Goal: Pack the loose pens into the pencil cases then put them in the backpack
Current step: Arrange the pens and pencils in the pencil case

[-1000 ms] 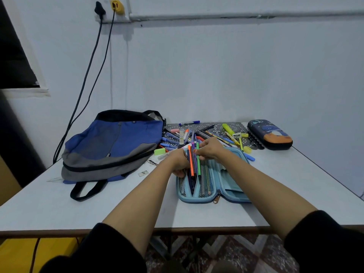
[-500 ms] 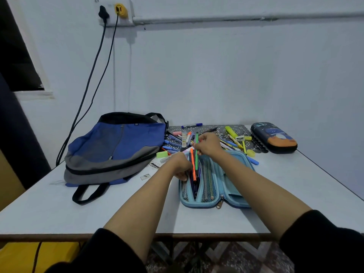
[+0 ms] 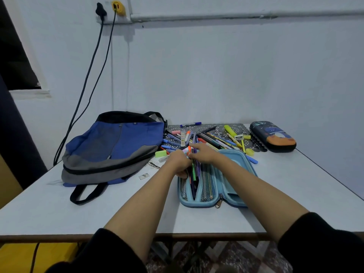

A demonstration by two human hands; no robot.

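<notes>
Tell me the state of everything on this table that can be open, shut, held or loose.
Light blue pencil case: unzipped, lying open.
Dark pencil case: closed.
Backpack: lying flat; zip state unclear.
Bundle of pens: partly in the open case, held by both hands.
Loose pens: scattered on the mat.
Left hand: grips the bundle.
Right hand: pinches the bundle's top.

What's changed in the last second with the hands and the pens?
The right hand, which had lifted a green pen toward the pile, has come back down onto the pens in the blue case. The left hand keeps its grip at that case's left edge. Backpack, dark case and pile unmoved.
</notes>
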